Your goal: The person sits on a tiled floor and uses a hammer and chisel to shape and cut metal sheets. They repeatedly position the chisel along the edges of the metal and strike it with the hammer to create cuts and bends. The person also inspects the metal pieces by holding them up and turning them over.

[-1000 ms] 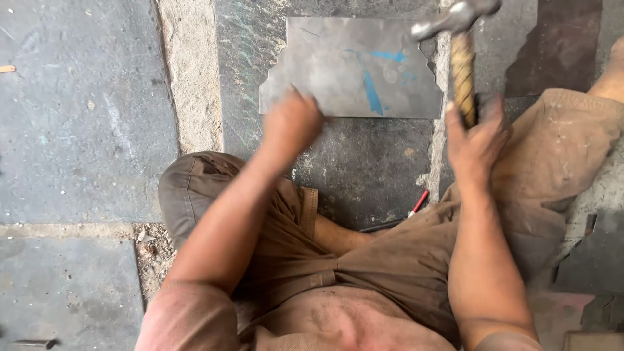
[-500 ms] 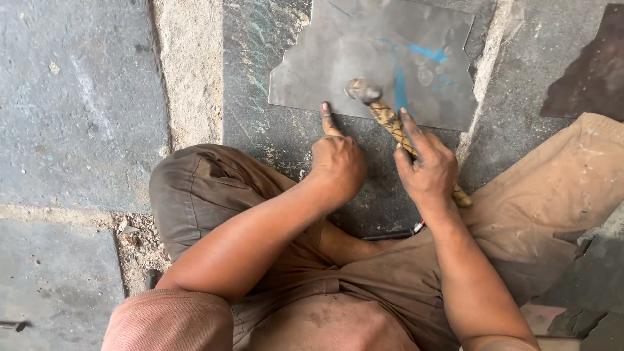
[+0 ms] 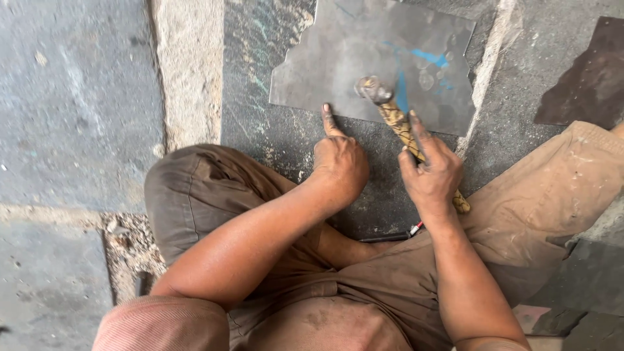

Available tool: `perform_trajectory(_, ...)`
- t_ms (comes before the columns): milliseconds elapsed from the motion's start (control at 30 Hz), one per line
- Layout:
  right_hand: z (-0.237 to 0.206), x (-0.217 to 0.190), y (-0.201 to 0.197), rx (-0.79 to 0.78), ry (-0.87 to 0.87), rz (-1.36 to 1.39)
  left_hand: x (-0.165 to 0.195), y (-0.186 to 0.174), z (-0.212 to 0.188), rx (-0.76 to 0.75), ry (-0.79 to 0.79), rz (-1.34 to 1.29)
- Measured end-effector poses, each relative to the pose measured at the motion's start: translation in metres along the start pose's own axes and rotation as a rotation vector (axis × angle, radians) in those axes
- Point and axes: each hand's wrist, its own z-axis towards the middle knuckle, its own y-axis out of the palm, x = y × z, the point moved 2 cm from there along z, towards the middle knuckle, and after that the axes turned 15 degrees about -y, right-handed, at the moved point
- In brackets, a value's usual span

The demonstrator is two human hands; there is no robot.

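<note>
On the stone floor (image 3: pixel 78 117) in front of your knees lies the metal sheet (image 3: pixel 338 58), flat, grey, with a stepped cut along its left edge and blue marks near its right side. The hammer (image 3: pixel 396 120) rests on it: the head sits on the sheet just left of the blue marks, and the mottled yellow handle runs back and to the right, toward your right leg.

Your right hand (image 3: pixel 432 172) is wrapped around that handle about midway along it, with the forefinger laid out straight along the shaft toward the head; the butt end pokes out behind the hand.

Your left hand (image 3: pixel 339 162) is mostly curled, with one finger stretched forward, and its tip presses the near edge of the sheet, just left of the hammer head. It holds nothing.

Both forearms reach out over your brown trousers (image 3: pixel 195 195); you sit with the knees spread. Between your legs, near the right wrist, a thin dark tool with a red tip (image 3: pixel 398 235) lies on the floor. At the far right, well apart from the sheet, lies a dark brown plate (image 3: pixel 585 81).
</note>
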Motion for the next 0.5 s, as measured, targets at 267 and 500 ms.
perform_trajectory(267, 0.001, -0.003, 0.000, -0.027, 0.017, -0.003, -0.003, -0.007, -0.005, -0.128, 0.039, 0.015)
perform_trajectory(500, 0.036, -0.030, -0.025, 0.092, 0.037, 0.222, -0.014, -0.018, -0.002, 0.114, -0.101, -0.138)
